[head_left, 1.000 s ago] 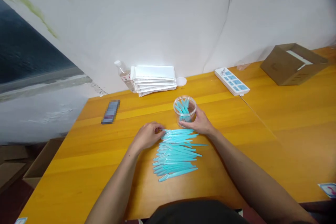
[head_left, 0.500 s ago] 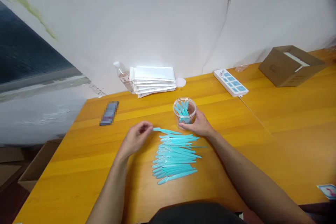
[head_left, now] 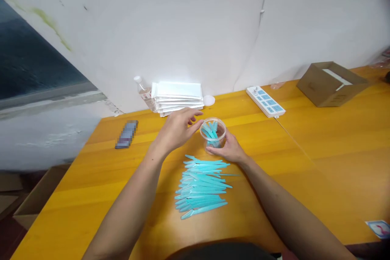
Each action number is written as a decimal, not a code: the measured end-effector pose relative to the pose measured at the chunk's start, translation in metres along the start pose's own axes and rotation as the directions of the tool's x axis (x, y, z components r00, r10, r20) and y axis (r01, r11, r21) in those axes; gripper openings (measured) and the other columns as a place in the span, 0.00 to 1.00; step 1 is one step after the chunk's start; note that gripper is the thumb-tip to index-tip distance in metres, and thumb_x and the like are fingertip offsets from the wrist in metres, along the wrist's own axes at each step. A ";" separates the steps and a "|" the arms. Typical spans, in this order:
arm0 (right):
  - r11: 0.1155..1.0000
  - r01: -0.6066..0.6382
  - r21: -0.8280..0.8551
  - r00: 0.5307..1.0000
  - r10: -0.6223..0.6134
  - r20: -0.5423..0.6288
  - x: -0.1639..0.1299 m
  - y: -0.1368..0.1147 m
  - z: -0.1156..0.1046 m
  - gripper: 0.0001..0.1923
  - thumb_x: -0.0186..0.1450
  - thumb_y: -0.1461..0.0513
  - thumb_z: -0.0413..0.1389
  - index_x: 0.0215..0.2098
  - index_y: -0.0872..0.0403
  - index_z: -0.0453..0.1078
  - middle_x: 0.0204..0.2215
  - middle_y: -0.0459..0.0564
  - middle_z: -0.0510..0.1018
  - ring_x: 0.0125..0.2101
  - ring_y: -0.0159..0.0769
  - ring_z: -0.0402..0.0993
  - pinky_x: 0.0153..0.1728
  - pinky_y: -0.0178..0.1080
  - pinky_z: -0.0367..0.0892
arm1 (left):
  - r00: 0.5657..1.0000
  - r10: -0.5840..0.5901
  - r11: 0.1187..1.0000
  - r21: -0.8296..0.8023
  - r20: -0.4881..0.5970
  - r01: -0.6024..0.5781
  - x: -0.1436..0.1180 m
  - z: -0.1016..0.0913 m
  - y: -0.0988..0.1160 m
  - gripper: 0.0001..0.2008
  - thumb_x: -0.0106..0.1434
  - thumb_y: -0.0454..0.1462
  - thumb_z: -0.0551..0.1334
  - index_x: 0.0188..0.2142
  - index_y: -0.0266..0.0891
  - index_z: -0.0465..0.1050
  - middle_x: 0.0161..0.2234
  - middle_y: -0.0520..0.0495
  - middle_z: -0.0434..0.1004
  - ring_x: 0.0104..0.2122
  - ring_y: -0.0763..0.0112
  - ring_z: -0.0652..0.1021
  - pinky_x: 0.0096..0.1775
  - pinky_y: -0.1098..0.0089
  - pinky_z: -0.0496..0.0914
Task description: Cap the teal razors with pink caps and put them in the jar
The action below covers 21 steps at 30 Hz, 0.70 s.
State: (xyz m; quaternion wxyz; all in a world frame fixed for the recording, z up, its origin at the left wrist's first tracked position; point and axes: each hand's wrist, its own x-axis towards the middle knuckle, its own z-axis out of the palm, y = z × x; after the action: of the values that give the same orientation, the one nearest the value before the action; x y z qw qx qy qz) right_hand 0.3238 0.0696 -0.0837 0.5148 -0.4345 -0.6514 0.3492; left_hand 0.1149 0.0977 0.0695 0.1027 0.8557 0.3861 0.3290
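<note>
My right hand (head_left: 230, 149) is wrapped round the side of a clear plastic tub (head_left: 224, 140) standing on the table. Inside the tub, several slim turquoise sticks, which look like eyebrow razors (head_left: 210, 130), lean against its wall. At the tub's left rim is my left hand (head_left: 183, 126), with its fingers apart and nothing visible in them. Closer to me, a loose row of many more turquoise eyebrow razors (head_left: 202, 187) lies flat on the wooden table, mostly side by side.
Behind the tub are a stack of white packets (head_left: 178, 91), a plastic bottle (head_left: 145, 93) and a round lid (head_left: 209, 100). A phone (head_left: 126, 134) lies at left. To the right are a power strip (head_left: 265, 101) and an open cardboard box (head_left: 323, 89) by the wall (head_left: 198, 20).
My left hand has moved up and right from the row to the tub's rim. The eyebrow razor it held has left its fingers; the tub now seems to hold it. My right hand keeps its grip.
</note>
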 end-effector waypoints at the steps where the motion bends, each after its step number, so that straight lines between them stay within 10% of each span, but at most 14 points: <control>1: 1.000 0.000 0.002 1.000 0.000 0.001 0.000 0.000 0.000 0.48 0.52 0.55 0.71 0.66 0.49 0.59 0.60 0.54 0.72 0.59 0.49 0.69 0.63 0.52 0.61 | 0.998 -0.056 0.998 -0.005 0.009 0.056 -0.011 0.008 -0.011 0.13 0.67 0.41 0.62 0.49 0.42 0.76 0.38 0.47 0.81 0.35 0.70 0.79 0.39 0.70 0.73; 3: 1.000 0.002 0.012 1.000 -0.002 -0.001 0.000 0.001 0.001 0.48 0.52 0.55 0.71 0.66 0.48 0.59 0.60 0.54 0.72 0.59 0.49 0.69 0.63 0.51 0.61 | 0.985 -0.173 0.985 -0.027 0.021 0.173 -0.041 0.020 -0.035 0.14 0.68 0.43 0.61 0.49 0.42 0.76 0.43 0.45 0.80 0.38 0.68 0.79 0.41 0.68 0.73; 8: 1.000 0.020 -0.007 1.000 -0.020 -0.010 0.000 0.002 0.002 0.45 0.52 0.55 0.71 0.65 0.50 0.61 0.60 0.55 0.72 0.59 0.48 0.69 0.63 0.50 0.61 | 0.877 -0.209 0.969 -0.029 0.433 0.245 -0.107 0.047 -0.075 0.11 0.66 0.41 0.62 0.44 0.44 0.80 0.47 0.43 0.77 0.47 0.63 0.77 0.50 0.65 0.70; 16: 0.998 0.038 -0.046 0.999 -0.038 -0.007 0.000 0.004 0.000 0.46 0.53 0.55 0.71 0.66 0.50 0.59 0.61 0.55 0.71 0.59 0.48 0.68 0.63 0.50 0.61 | 0.847 -0.327 0.880 -0.192 0.419 0.434 -0.124 0.037 -0.078 0.12 0.69 0.43 0.58 0.39 0.38 0.75 0.35 0.47 0.79 0.35 0.68 0.77 0.40 0.69 0.72; 21: 0.998 0.034 -0.056 0.999 -0.034 -0.007 0.000 0.005 0.000 0.46 0.52 0.55 0.71 0.65 0.50 0.60 0.59 0.55 0.72 0.58 0.48 0.70 0.63 0.50 0.62 | 0.888 -0.279 0.933 -0.118 0.364 0.341 -0.120 0.018 -0.073 0.15 0.68 0.44 0.60 0.51 0.43 0.76 0.47 0.45 0.78 0.42 0.65 0.78 0.45 0.67 0.71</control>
State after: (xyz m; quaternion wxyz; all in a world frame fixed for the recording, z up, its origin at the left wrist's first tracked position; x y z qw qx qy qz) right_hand 0.3247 0.0716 -0.0884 0.5109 -0.4388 -0.6660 0.3205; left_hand 0.0250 0.0616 -0.0333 0.2956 0.8139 0.4635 0.1879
